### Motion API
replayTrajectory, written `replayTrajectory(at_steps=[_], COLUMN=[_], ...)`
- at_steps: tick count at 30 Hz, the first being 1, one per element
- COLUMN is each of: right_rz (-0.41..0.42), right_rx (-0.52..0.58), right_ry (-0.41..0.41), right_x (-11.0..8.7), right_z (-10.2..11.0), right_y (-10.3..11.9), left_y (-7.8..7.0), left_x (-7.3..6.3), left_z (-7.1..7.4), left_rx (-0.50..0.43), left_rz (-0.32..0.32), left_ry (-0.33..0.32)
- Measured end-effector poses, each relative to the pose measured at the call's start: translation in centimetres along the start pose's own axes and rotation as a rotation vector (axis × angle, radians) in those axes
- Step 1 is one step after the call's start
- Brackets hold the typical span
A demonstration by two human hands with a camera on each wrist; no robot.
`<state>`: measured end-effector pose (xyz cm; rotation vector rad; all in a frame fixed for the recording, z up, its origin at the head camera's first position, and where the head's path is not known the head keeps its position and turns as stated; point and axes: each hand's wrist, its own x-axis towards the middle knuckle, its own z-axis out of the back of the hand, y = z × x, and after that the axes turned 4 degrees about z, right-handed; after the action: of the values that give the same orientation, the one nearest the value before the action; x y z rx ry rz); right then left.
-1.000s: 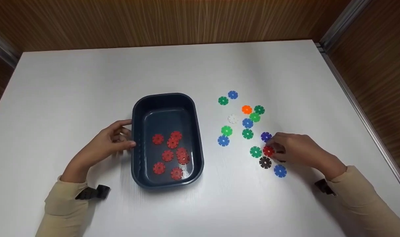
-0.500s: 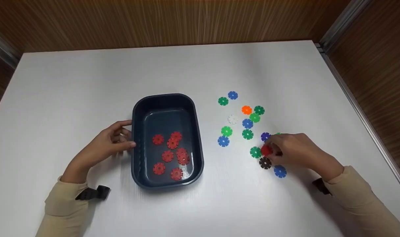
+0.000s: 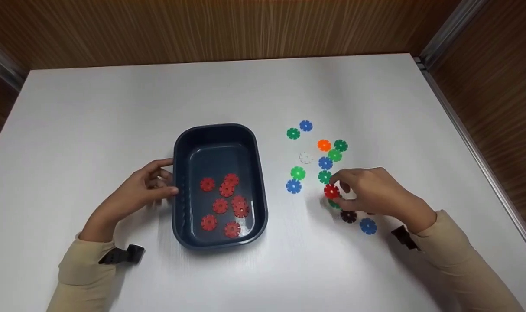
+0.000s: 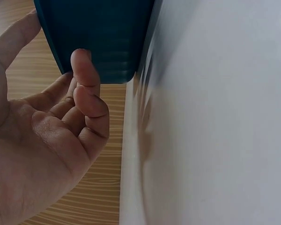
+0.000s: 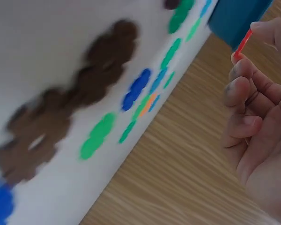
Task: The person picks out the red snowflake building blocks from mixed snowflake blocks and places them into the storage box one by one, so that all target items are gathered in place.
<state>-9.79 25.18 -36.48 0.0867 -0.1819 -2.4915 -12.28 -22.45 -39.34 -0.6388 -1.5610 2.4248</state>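
Note:
In the head view my right hand [image 3: 371, 193] pinches a red snowflake disc [image 3: 331, 191] between thumb and index finger, held over a green disc [image 3: 334, 203]. The right wrist view shows the red disc [image 5: 243, 43] edge-on between the fingertips, above the table. My left hand [image 3: 144, 186] rests at the left side of a dark blue tray [image 3: 264, 203], thumb and index fingertips on its rim, the other fingers loosely bent. The left wrist view has these fingertips against the tray [image 4: 103, 42]. Several red discs [image 3: 220, 206] lie flat in the tray's near half, some overlapping.
Right of the tray lie loose discs: blue [image 3: 293, 186], light green [image 3: 298, 173], white [image 3: 306, 157], orange [image 3: 324, 145] and dark brown [image 3: 349, 216] among them. Another blue disc [image 3: 368, 225] lies below the right hand. Wood-grained panels [image 3: 228, 30] border the white table [image 3: 115, 108].
My right hand has picked up the red disc from among the discs and moved left with it, over the green disc. The left hand and the tray have stayed in place.

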Motion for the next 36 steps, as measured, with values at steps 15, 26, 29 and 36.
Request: replayTrajectory(at_steps=[15,26,29,36], right_rz=[0.28,0.357,0.381,0.406], right_rx=[0.035,0.101,0.116,0.131], right_ry=[-0.192,-0.179,-0.169,-0.127], right_x=[4.7,7.1,7.5,8.4], right_z=[1.2,1.0,0.7,0.0], right_y=[5.0,7.8,8.4,9.4], left_y=[0.0,0.1,0.1,0.2], left_x=[0.0,0.0,0.0,0.1], left_z=[0.0,0.0,0.0,0.1], left_rx=[0.03,0.034,0.034,0.032], left_rz=[0.01,0.001,0.004,-0.001], left_ry=[0.001,0.002,0.003,0.005])
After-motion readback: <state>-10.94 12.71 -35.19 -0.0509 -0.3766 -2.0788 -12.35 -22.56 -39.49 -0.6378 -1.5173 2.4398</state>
